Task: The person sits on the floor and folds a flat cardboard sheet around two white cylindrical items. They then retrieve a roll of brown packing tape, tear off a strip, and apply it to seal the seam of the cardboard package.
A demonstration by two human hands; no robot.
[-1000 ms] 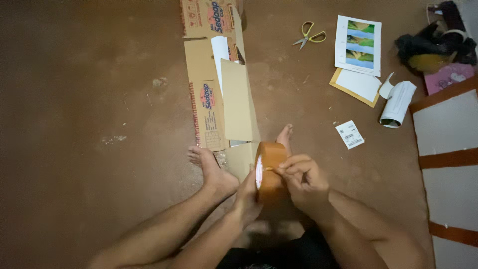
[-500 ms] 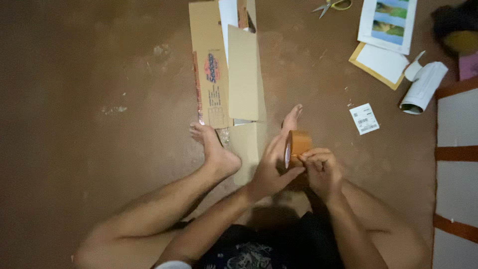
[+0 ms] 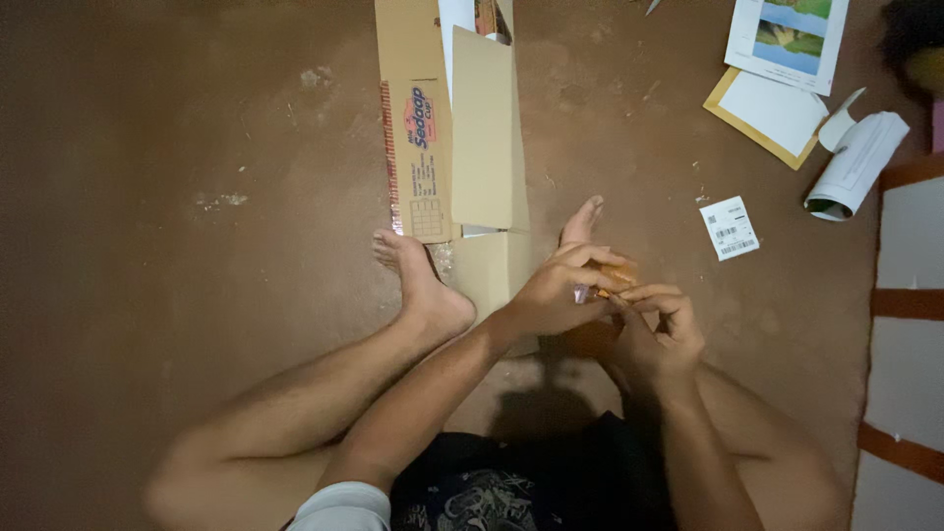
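Observation:
I sit on a brown floor with my bare feet out in front. My left hand (image 3: 562,287) wraps over the top of a roll of brown packing tape (image 3: 619,275), most of which is hidden under the fingers. My right hand (image 3: 657,329) is just below it, its fingertips pinching at the roll's edge. A flattened cardboard box (image 3: 452,128) lies on the floor just beyond my feet, its near end between them.
Printed photo sheets (image 3: 787,34) and a yellow-edged envelope (image 3: 767,113) lie at the far right, with a rolled white paper (image 3: 855,162) and a small white label (image 3: 731,228). White panels with brown strips (image 3: 910,295) line the right edge.
The tape roll has come down and tilted; my left hand now covers it from above, where before it was held upright. The view has shifted nearer the box.

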